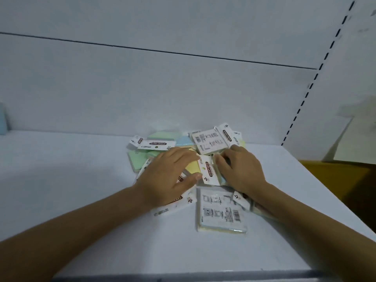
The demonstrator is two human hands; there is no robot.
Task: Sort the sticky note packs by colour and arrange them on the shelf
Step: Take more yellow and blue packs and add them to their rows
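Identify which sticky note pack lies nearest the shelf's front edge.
The barcode-side-up pack, lying just in front of the right hand; every other pack sits farther back in the heap.

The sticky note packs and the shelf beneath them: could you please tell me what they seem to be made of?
Sticky note packs: pastel paper pads in clear glossy film, judging by glare on the wrapping, with white printed card headers. Shelf: smooth white, faintly sheened, probably painted metal given the slotted upright; not certain.
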